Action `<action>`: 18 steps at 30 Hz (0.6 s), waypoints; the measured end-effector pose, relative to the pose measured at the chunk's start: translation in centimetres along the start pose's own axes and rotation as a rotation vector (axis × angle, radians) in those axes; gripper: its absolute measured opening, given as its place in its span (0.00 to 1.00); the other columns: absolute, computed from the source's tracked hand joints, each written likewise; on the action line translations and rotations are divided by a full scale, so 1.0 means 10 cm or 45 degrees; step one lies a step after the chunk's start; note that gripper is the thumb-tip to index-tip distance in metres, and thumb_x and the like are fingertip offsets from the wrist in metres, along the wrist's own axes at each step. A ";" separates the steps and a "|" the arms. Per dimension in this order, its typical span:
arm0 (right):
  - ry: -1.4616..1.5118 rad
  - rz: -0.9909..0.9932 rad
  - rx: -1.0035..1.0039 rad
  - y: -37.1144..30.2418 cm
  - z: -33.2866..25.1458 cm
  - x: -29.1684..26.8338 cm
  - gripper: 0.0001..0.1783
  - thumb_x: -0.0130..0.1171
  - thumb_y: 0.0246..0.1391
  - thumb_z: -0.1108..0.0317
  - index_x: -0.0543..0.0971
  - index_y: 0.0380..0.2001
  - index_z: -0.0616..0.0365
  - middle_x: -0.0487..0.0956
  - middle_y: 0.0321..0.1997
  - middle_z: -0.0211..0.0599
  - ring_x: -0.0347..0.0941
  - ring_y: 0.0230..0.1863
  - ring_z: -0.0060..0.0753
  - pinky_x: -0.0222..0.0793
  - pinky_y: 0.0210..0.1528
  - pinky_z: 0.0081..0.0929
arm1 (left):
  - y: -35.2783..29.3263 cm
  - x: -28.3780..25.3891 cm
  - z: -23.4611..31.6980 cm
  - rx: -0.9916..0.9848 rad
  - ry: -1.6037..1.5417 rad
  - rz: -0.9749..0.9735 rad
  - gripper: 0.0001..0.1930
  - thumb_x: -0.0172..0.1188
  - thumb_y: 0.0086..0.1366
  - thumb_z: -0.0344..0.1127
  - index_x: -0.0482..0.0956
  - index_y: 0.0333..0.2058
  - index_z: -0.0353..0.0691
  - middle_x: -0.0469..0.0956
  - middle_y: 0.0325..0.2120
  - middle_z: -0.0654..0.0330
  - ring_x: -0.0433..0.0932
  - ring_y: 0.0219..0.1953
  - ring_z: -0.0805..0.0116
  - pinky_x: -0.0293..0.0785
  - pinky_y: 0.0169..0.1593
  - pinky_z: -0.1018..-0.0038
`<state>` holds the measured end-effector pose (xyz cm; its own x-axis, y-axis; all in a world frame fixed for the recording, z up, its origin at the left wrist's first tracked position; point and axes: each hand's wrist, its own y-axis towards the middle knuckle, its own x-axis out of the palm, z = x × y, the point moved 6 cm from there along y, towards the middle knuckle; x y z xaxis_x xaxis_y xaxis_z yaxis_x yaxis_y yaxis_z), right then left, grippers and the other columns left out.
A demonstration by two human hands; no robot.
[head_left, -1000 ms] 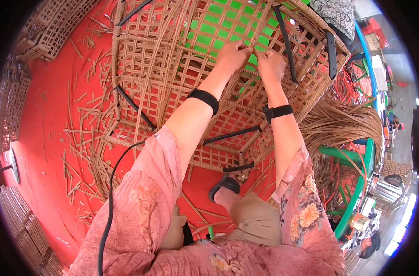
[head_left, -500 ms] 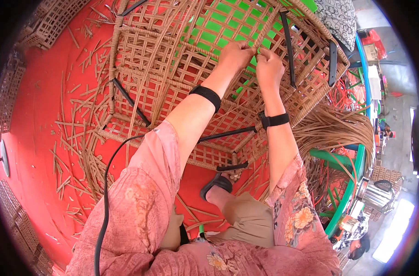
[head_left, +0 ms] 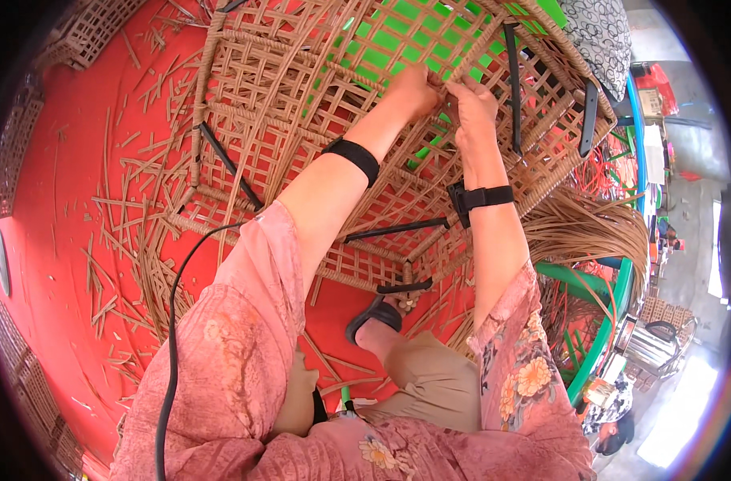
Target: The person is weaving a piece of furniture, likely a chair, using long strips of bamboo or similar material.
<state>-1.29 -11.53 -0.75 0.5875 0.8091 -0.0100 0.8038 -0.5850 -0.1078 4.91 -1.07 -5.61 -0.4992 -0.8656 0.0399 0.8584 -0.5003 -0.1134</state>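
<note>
Flanking wrapped edge (head_left: 479, 46), hands (head_left: 413, 92) (head_left: 475, 107) — open lattice (head_left: 257, 100) around

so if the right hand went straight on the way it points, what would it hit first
The right hand would probably meet the wrapped rib of the brown woven piece just ahead; it may already be touching it, though depth is unclear.

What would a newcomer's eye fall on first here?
The big brown woven piece fills the upper middle, left hand and right hand pinching it close together. Bright red floor shows at left, strewn with brown strips. At right, a thick brown bundle droops by a green frame.
</note>
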 end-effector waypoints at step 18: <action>-0.281 -0.050 0.051 0.10 0.02 -0.15 0.16 0.60 0.47 0.78 0.74 0.41 0.72 0.79 0.34 0.41 0.76 0.29 0.28 0.72 0.31 0.25 | -0.12 0.01 0.36 0.368 0.666 0.135 0.17 0.70 0.43 0.41 0.78 0.29 0.37 0.78 0.25 0.50 0.78 0.29 0.54 0.71 0.32 0.63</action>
<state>-1.42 -13.32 -1.06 0.5180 0.8261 -0.2219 0.8185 -0.5540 -0.1519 4.26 -0.68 -1.94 -0.3385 -0.8217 -0.4584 0.8673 -0.4614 0.1867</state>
